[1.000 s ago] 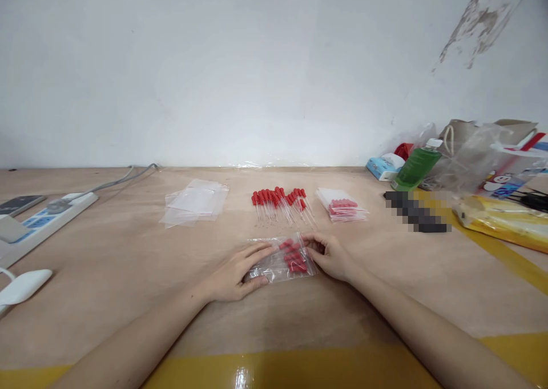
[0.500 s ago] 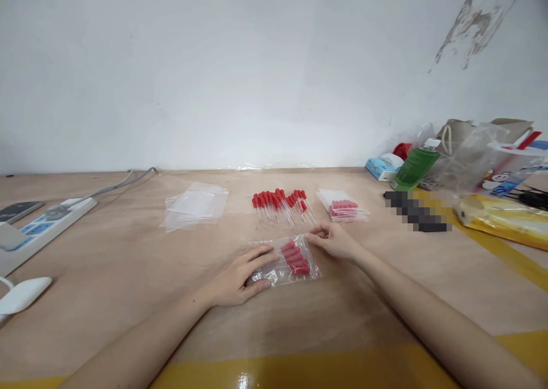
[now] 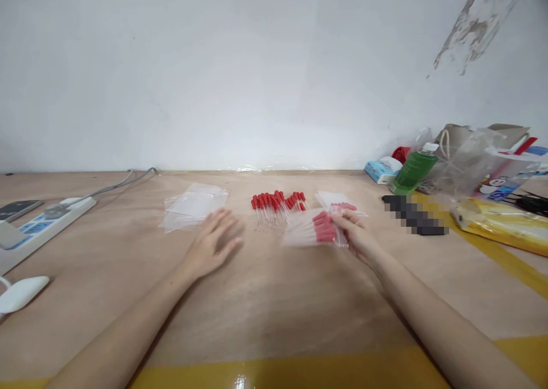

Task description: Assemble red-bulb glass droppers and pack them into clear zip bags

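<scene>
My right hand (image 3: 357, 232) pinches the right end of a clear zip bag (image 3: 299, 232) that holds several red-bulbed droppers (image 3: 325, 227). The bag is lifted and slightly blurred, partly in front of a stack of filled bags (image 3: 331, 198) at the right. My left hand (image 3: 214, 243) is open, its fingers apart and a little smeared, just short of a pile of flat clear bags (image 3: 194, 203). Between the two piles lie loose droppers (image 3: 272, 203) with red bulbs and thin clear stems; the bag covers some of the stems.
On the left are a power strip (image 3: 72, 212), a phone (image 3: 17, 209) and a white charger (image 3: 25, 293). At the right stand a green bottle (image 3: 414, 169), a tissue pack (image 3: 380, 172), a pixelated dark object (image 3: 415, 216) and a yellow packet (image 3: 500, 223).
My right hand has lifted the filled zip bag and carried it right and away from me. My left hand has let go of it and moved left, towards the flat bags.
</scene>
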The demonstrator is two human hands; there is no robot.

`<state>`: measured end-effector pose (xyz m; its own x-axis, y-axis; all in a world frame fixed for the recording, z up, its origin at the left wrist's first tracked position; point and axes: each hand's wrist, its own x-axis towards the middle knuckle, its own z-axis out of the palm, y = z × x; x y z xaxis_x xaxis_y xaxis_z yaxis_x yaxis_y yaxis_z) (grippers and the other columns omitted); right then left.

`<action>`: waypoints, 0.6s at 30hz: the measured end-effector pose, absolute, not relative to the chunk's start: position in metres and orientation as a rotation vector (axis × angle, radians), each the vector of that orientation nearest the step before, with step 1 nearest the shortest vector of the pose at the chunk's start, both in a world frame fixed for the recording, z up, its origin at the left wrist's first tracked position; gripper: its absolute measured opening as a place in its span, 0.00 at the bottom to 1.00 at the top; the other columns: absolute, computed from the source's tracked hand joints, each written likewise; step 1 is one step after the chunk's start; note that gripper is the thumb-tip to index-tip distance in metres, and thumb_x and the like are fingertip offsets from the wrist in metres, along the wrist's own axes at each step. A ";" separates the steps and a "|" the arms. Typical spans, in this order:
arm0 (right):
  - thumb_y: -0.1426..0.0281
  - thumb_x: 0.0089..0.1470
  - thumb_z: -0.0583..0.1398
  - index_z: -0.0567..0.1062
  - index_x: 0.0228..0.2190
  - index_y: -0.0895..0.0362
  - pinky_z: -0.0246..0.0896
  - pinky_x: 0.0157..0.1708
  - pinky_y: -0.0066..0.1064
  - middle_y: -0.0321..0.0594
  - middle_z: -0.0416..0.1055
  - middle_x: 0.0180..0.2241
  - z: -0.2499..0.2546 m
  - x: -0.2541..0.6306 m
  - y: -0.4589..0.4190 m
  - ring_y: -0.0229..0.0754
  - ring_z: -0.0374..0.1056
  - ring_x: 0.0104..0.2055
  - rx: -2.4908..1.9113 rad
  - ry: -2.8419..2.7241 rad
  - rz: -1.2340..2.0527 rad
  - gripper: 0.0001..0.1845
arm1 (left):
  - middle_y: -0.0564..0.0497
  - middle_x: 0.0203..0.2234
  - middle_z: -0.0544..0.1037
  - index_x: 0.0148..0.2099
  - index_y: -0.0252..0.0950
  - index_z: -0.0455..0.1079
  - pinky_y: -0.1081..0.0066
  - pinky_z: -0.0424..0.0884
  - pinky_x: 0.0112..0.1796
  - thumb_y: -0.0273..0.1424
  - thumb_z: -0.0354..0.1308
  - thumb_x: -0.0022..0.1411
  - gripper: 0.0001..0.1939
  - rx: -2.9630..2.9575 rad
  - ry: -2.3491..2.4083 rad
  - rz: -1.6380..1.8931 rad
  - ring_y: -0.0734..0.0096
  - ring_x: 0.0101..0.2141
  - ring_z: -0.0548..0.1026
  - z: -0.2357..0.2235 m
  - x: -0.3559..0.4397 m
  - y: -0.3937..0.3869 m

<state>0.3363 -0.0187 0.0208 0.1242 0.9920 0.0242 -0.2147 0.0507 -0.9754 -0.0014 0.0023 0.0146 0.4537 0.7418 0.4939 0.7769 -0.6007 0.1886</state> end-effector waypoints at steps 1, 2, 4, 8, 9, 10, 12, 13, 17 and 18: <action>0.60 0.36 0.65 0.62 0.25 0.55 0.66 0.25 0.28 0.32 0.70 0.25 0.022 0.343 -0.014 0.35 0.67 0.24 -1.058 -0.900 1.099 0.19 | 0.46 0.57 0.57 0.55 0.39 0.60 0.54 0.46 0.56 0.41 0.47 0.60 0.22 -2.496 -1.448 -0.832 0.57 0.59 0.50 0.013 -0.012 0.012; 0.60 0.36 0.65 0.62 0.25 0.55 0.66 0.24 0.27 0.32 0.69 0.25 0.023 0.350 -0.009 0.35 0.67 0.23 -1.043 -0.847 1.014 0.19 | 0.45 0.57 0.58 0.54 0.38 0.61 0.53 0.45 0.56 0.41 0.47 0.60 0.22 -2.393 -1.520 -0.806 0.57 0.59 0.50 0.011 -0.022 0.020; 0.61 0.36 0.65 0.61 0.26 0.54 0.66 0.22 0.26 0.31 0.69 0.25 0.022 0.359 0.001 0.34 0.67 0.23 -1.020 -0.800 0.900 0.19 | 0.43 0.56 0.58 0.54 0.36 0.61 0.52 0.45 0.56 0.42 0.46 0.60 0.23 -2.264 -1.679 -0.694 0.55 0.59 0.49 0.006 -0.040 0.034; 0.62 0.38 0.64 0.60 0.27 0.54 0.68 0.24 0.31 0.32 0.68 0.24 0.012 0.366 0.018 0.36 0.67 0.23 -1.102 -0.759 0.853 0.19 | 0.42 0.58 0.55 0.58 0.36 0.57 0.48 0.46 0.54 0.42 0.42 0.61 0.26 -2.211 -1.967 -0.462 0.54 0.59 0.47 0.001 -0.054 0.045; 0.62 0.38 0.64 0.60 0.27 0.54 0.68 0.25 0.32 0.33 0.67 0.24 0.008 0.368 0.021 0.37 0.67 0.23 -1.168 -0.769 0.832 0.18 | 0.42 0.58 0.55 0.59 0.36 0.55 0.48 0.46 0.54 0.43 0.41 0.62 0.26 -2.222 -2.023 -0.417 0.55 0.59 0.48 0.001 -0.054 0.046; 0.62 0.38 0.63 0.61 0.27 0.55 0.67 0.25 0.32 0.34 0.67 0.25 0.003 0.370 0.022 0.38 0.67 0.23 -1.251 -0.798 0.788 0.18 | 0.43 0.58 0.55 0.59 0.37 0.55 0.48 0.46 0.54 0.42 0.40 0.62 0.26 -2.234 -2.065 -0.383 0.56 0.59 0.49 0.001 -0.053 0.045; 0.59 0.37 0.63 0.62 0.28 0.56 0.65 0.26 0.34 0.37 0.67 0.26 -0.005 0.377 0.022 0.39 0.66 0.25 -1.456 -0.886 0.581 0.20 | 0.45 0.57 0.58 0.58 0.38 0.56 0.46 0.46 0.53 0.42 0.39 0.62 0.25 -2.246 -2.096 -0.357 0.57 0.58 0.52 0.002 -0.050 0.044; 0.58 0.36 0.63 0.62 0.30 0.56 0.63 0.26 0.34 0.38 0.66 0.27 -0.008 0.381 0.021 0.40 0.65 0.26 -1.557 -0.926 0.428 0.22 | 0.46 0.56 0.60 0.57 0.39 0.58 0.45 0.46 0.53 0.42 0.39 0.62 0.25 -2.238 -2.088 -0.368 0.56 0.57 0.54 0.003 -0.049 0.043; 0.55 0.42 0.58 0.63 0.39 0.59 0.57 0.29 0.32 0.40 0.64 0.31 -0.010 0.386 0.009 0.39 0.60 0.28 -1.750 -1.024 -0.094 0.26 | 0.49 0.48 0.71 0.48 0.42 0.68 0.48 0.47 0.52 0.41 0.42 0.61 0.19 -2.146 -2.007 -0.409 0.57 0.50 0.65 0.006 -0.044 0.040; 0.56 0.45 0.56 0.63 0.40 0.60 0.56 0.30 0.32 0.40 0.64 0.31 -0.008 0.382 0.005 0.39 0.60 0.28 -1.752 -1.066 -0.154 0.24 | 0.50 0.45 0.73 0.46 0.41 0.69 0.51 0.50 0.51 0.40 0.42 0.61 0.19 -2.116 -1.985 -0.402 0.58 0.47 0.67 0.007 -0.043 0.039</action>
